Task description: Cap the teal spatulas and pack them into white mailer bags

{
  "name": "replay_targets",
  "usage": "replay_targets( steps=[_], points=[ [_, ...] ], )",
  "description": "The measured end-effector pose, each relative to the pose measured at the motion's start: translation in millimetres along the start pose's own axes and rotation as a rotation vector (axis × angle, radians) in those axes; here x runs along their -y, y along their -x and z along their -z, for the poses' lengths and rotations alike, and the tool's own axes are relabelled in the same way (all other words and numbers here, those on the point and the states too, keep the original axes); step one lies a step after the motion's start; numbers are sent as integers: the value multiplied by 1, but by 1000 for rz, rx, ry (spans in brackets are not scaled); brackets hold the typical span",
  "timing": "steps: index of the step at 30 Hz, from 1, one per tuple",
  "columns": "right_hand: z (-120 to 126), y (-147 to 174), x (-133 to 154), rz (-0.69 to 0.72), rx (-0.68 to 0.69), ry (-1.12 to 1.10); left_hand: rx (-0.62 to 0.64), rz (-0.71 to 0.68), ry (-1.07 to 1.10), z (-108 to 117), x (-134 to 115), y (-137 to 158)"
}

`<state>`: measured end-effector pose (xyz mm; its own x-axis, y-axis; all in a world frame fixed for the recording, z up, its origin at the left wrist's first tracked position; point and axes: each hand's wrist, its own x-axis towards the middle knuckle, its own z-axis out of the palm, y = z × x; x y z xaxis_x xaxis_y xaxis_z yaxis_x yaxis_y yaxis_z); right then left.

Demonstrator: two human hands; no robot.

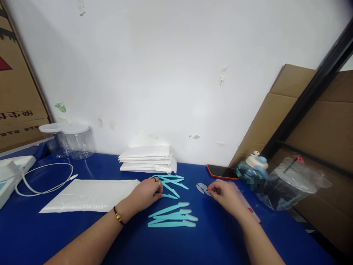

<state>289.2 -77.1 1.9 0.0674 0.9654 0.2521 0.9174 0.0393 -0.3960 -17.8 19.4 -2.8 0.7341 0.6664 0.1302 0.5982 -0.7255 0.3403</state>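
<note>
My left hand (147, 193) is closed at the handle end of a turquoise eyebrow razor (170, 196), whose head points right. Several more turquoise razors (173, 180) lie crossed just beyond its fingertips. Nearer me, a second group of razors (173, 223) rests on the blue table, their heads with pale covers all facing right. My right hand (223, 193) pinches at a little pile of small clear plastic blade covers (201, 187). Its fingertips touch the pile's right side and partly hide the piece between them.
A white padded envelope (91, 195) lies at left, and stacked white envelopes (146, 158) sit by the wall. A phone (223, 172), an ornament (252, 165) and a bagged clear tub (289, 184) stand right. Clear jars (78, 141) and a white cable (44, 193) occupy the left.
</note>
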Motion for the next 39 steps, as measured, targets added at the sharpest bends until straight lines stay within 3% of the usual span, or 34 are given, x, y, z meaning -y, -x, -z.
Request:
replay_targets(
  steps=[6,14,20,31,35,37,39],
  points=[
    [-36,-11,10,-54,-31,62,75,13,75,0,-10,0],
    [-42,-5,28,53,192,-282,35,-14,117,-12,-8,-4],
    [-51,-7,35,97,226,-344,10,-34,84,-17,-9,-5],
    [-47,-1,57,136,258,-371,21,-112,79,-21,-24,-9],
    [-25,-3,38,101,148,-318,-5,-84,100,-23,-18,-9],
    [-9,-4,21,4,0,-249,-71,-77,41,-24,-11,-10],
    [4,-4,4,-100,-21,-142,-103,-76,-29,-26,-5,-13]
  ],
)
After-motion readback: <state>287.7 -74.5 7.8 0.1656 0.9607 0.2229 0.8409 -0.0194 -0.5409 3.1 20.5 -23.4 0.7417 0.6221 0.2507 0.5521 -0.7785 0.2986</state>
